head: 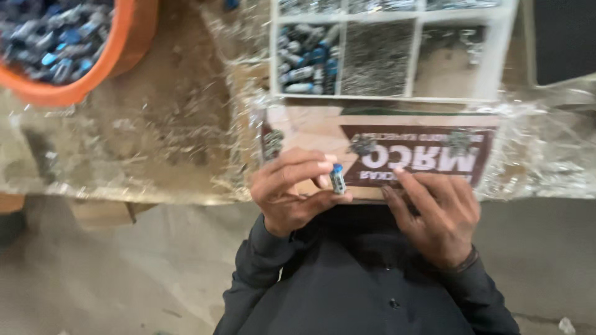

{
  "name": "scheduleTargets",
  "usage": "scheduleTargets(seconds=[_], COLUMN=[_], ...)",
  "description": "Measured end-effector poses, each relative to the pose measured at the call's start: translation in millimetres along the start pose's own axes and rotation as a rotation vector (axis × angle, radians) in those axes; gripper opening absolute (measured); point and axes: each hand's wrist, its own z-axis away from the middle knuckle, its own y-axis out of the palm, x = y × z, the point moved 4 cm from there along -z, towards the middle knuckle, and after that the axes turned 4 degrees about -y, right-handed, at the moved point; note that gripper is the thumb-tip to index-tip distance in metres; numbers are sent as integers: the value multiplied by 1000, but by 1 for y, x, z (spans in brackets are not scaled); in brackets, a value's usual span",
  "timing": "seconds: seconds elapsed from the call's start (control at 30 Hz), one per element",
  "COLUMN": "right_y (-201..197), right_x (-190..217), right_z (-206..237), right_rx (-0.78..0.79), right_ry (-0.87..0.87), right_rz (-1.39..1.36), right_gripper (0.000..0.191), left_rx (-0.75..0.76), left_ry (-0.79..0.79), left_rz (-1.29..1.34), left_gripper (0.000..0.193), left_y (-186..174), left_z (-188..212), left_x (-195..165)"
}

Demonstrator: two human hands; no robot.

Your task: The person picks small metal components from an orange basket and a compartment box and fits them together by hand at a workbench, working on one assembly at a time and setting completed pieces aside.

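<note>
Dark sleeves closest in. Left hand (288, 189) up at the bench (155, 142) edge, fingers (304, 166) pinched on a small silver part with a blue cap (338, 178). Right hand (437, 214) just beside it, fingers spread loose, tips on the brown printed card (422, 155). Past that, a white divided tray (397, 53) with more blue-capped parts and tiny metal bits. Far left, an orange bowl (118, 53) heaped with the same parts.

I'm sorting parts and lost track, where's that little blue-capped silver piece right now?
In the head view, the small blue-capped piece is pinched in the left hand near centre frame, above the cardboard sheet, with the right hand beside it.
</note>
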Motion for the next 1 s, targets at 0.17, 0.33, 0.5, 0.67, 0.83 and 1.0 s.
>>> scheduleTargets(seconds=[0.17, 0.33, 0.5, 0.67, 0.83, 1.0], right_y=[12, 18, 14, 18, 16, 6], right_x=[8, 4, -9, -21, -23, -24], right_z=[-13, -6, 20, 38, 40, 38], right_rx=[109, 175, 84, 29, -10, -201], right_ry=[-124, -120, -224, -218, -353, 67], right_rz=[113, 178, 79, 37, -40, -674], right_gripper=[56, 64, 55, 44, 33, 22], left_rx=[-29, 17, 65, 104, 113, 153], left_ry=[12, 11, 15, 16, 10, 20], left_rz=[-40, -30, -12, -23, -10, -29], left_gripper=[39, 43, 43, 45, 44, 45], left_y=[-9, 1, 10, 18, 22, 28], left_z=[3, 2, 4, 3, 2, 2], left_x=[-2, -4, -4, 2, 0, -1])
